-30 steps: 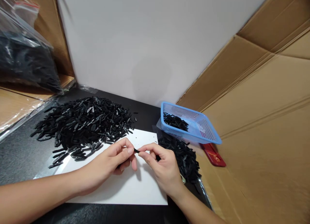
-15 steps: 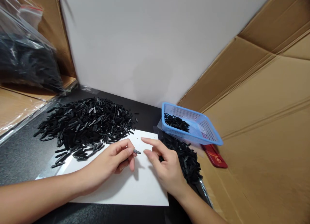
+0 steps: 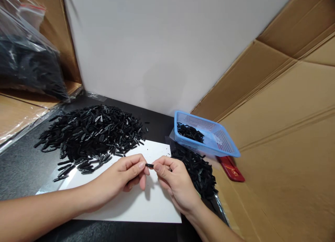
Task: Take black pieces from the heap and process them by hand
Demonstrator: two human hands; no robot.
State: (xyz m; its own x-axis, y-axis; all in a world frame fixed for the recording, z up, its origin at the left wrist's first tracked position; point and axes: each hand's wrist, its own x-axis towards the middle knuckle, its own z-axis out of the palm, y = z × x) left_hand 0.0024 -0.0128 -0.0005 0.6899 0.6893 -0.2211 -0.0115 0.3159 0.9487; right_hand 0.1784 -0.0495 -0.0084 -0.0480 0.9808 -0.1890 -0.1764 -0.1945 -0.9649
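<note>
Hands (image 3: 151,175) pinching sideways black strip (image 3: 149,165)

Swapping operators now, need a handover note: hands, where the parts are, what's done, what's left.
Left hand and right hand: both pinch one small black part between them, above the white sheet.
Big loose pile of black parts lies left, spilling onto the sheet's far edge.
Smaller pile sits right of the right hand.
Blue basket, tilted on that pile, holds a few parts.
Bag of black parts is far left; a red object lies under the basket's edge.
Done: judging by the piles, a modest share.
Left: likely the big pile.
</note>
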